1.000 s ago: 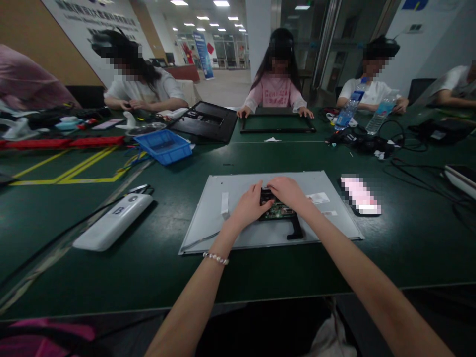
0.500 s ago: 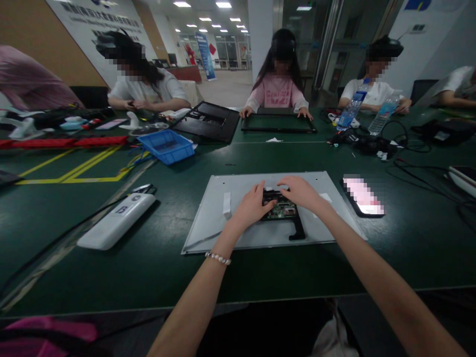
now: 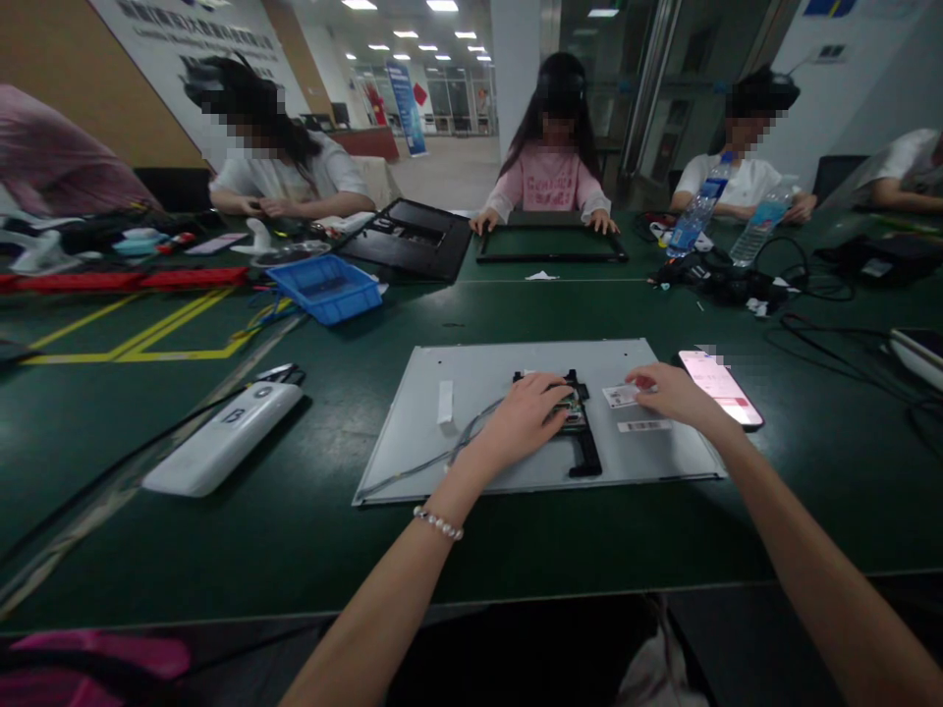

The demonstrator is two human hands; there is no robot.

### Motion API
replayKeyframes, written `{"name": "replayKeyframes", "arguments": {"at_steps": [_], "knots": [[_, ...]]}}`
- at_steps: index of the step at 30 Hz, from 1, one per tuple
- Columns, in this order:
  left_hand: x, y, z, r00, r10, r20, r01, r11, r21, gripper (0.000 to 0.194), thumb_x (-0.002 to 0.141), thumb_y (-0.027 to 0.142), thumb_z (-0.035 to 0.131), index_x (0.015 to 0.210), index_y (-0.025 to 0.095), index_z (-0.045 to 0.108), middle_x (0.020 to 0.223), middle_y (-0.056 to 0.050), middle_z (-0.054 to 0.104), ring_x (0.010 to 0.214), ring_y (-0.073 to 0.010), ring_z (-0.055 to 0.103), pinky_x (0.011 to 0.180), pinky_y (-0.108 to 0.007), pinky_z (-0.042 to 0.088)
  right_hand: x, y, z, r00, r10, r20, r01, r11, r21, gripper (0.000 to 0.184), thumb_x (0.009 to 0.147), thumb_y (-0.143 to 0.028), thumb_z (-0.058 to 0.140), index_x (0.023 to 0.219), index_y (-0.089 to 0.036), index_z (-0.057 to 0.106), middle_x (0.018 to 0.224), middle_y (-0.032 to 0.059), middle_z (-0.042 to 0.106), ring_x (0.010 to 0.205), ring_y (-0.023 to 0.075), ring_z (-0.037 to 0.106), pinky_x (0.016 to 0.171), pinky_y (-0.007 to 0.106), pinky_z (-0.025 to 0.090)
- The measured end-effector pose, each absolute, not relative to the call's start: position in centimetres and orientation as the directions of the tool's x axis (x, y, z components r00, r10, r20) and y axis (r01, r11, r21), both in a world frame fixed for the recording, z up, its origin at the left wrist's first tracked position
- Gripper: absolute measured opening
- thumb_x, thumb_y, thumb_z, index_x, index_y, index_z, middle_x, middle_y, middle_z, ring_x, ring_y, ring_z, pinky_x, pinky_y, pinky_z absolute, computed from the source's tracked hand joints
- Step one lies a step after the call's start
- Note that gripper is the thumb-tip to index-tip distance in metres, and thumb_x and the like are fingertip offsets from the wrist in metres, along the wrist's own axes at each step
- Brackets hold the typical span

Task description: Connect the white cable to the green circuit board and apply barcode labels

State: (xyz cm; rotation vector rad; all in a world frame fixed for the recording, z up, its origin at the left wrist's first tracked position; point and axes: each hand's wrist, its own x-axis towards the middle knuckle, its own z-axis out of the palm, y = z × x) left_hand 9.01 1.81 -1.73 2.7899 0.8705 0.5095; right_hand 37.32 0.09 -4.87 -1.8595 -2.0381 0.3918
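Note:
A grey metal panel (image 3: pixel 486 373) lies flat on the green table (image 3: pixel 295 530) in front of me. On its middle sits a small green circuit board (image 3: pixel 572 410) in a black bracket (image 3: pixel 584 447). My left hand (image 3: pixel 526 420) rests on the board, fingers curled over it. My right hand (image 3: pixel 670 391) has shifted to the panel's right part, fingers bent down beside a white label (image 3: pixel 620 395). Whether it holds anything I cannot make out. Thin grey wires (image 3: pixel 442 457) run from the board toward the panel's left corner.
A lit phone (image 3: pixel 722 388) lies just right of the panel. A white device (image 3: pixel 221 437) lies to the left, a blue tray (image 3: pixel 328 288) beyond it. Other people sit across the table with black frames (image 3: pixel 551 257), water bottles (image 3: pixel 691 221) and cables (image 3: pixel 810 285).
My right hand left the circuit board and moved right to the white label. My left hand slid onto the board. The grey wires now show left of it.

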Motion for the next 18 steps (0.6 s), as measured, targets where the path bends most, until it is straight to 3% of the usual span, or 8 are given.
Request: {"name": "replayKeyframes", "arguments": {"at_steps": [4,10,14,18], "knots": [[9.5,1.4,-1.6,0.81,0.534,0.243,0.485,-0.843,0.235,0.029,0.093,0.027,0.039,0.118,0.019,0.053,0.122,-0.006,0.053,0.115,-0.019,0.046,0.102,-0.038,0.033,37.1,0.1,-5.2,-0.015,0.996,0.084,0.843,0.058,-0.535,0.02,0.073,-0.023,0.056,0.088,-0.021,0.07,0.079,0.0037,0.068,0.072,0.0175,0.063,0.067,0.03,0.047],[9.6,1.3,-1.2,0.829,0.519,0.207,0.473,-0.849,0.234,0.032,0.095,0.028,0.035,0.121,0.019,0.051,0.122,-0.006,0.054,0.115,-0.0193,0.047,0.101,-0.038,0.034,35.3,-0.7,-5.0,0.12,0.984,0.134,0.684,0.016,-0.73,0.019,0.074,-0.03,0.058,0.087,-0.021,0.068,0.08,0.0036,0.069,0.07,0.0176,0.064,0.065,0.031,0.048],[9.7,1.4,-1.3,0.822,0.532,0.205,0.485,-0.841,0.238,0.034,0.095,0.027,0.031,0.124,0.019,0.048,0.125,-0.007,0.052,0.116,-0.019,0.047,0.101,-0.038,0.034,33.4,-1.6,-4.9,0.044,0.999,0.009,0.419,-0.01,-0.908,0.024,0.074,-0.034,0.059,0.089,-0.018,0.066,0.083,0.0058,0.07,0.071,0.0179,0.066,0.055,0.026,0.047],[9.7,1.4,-1.3,0.824,0.522,0.223,0.474,-0.849,0.235,0.034,0.095,0.024,0.031,0.123,0.018,0.048,0.126,-0.007,0.052,0.117,-0.0182,0.045,0.103,-0.037,0.033,32.2,-1.8,-5.5,-0.015,0.999,-0.052,0.377,-0.043,-0.925,0.019,0.072,-0.031,0.061,0.085,-0.017,0.066,0.078,0.0053,0.07,0.066,0.0163,0.065,0.052,0.024,0.046]]}}
